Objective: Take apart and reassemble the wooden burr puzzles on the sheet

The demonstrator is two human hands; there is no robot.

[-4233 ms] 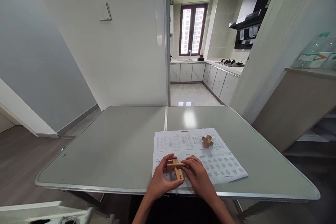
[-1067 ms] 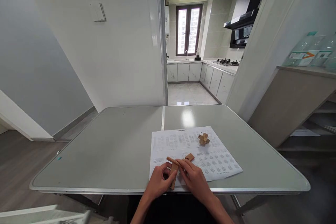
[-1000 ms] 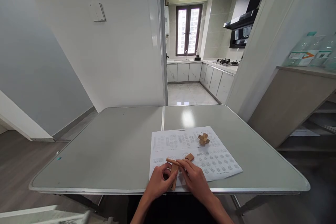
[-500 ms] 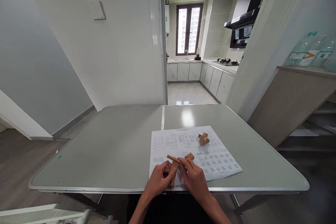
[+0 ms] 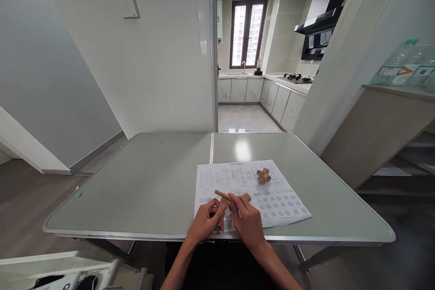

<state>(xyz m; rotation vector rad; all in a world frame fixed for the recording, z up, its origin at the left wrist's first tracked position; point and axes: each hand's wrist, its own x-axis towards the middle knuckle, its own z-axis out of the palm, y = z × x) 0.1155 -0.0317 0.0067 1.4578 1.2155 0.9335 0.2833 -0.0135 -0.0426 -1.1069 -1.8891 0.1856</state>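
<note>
Near the table's front edge, my left hand (image 5: 205, 220) is closed around a flat wooden puzzle piece (image 5: 223, 203), held tilted. My right hand (image 5: 248, 222) pinches a thin wooden stick (image 5: 220, 194) that lies across the top of that piece. Whether the two are interlocked I cannot tell, as fingers cover the joint. Just beyond my right fingers, another wooden piece (image 5: 246, 196) rests on a printed sheet (image 5: 231, 181), partly hidden. An assembled wooden burr puzzle (image 5: 263, 175) sits on the sheet's upper right. Rows of small puzzle diagrams cover the paper.
The grey-green folding table (image 5: 152, 181) has a metal rim and a centre seam. A tiny teal bit (image 5: 79, 195) lies near its left edge. Plastic bottles (image 5: 404, 63) stand on a shelf (image 5: 397, 93) at right. A white appliance or bin (image 5: 57, 263) is at lower left.
The camera view has tipped slightly, so the table sits a little higher in the picture. Both hands keep hold of the wooden pieces, with the stick shifted only slightly.
</note>
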